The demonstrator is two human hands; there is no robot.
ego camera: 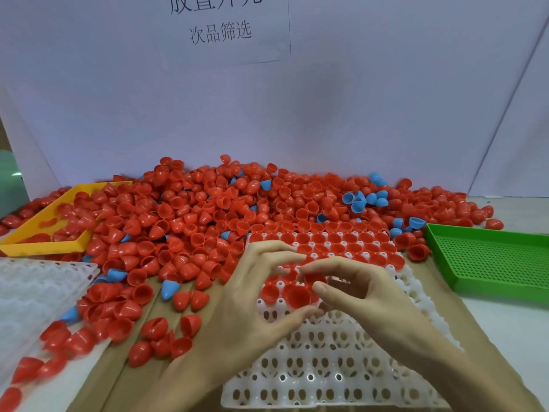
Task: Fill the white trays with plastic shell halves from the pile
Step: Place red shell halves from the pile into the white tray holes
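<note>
Left hand: the left hand hovers over the middle of the white perforated plastic tray, fingers curled, thumb and fingertips closing round a red plastic shell half that sits open side up at a tray cell.
Right hand: the right hand faces it, fingers bent, pinching a second red shell half just beside the first.
Tray: its far rows hold red shell halves, open sides up; the near rows show bare cells.
Pile: a wide heap of red plastic shell halves spreads behind and left of the tray, touching its far edge, with a few blue plastic shell halves mixed in.
Second tray: a translucent white moulded tray lies at the left, loose red halves on its near corner.
Yellow tray: a yellow plastic tray at far left, partly buried by the heap.
Green tray: a green perforated plastic tray at the right, apart from the white tray.
Backdrop: a white board with printed characters.
</note>
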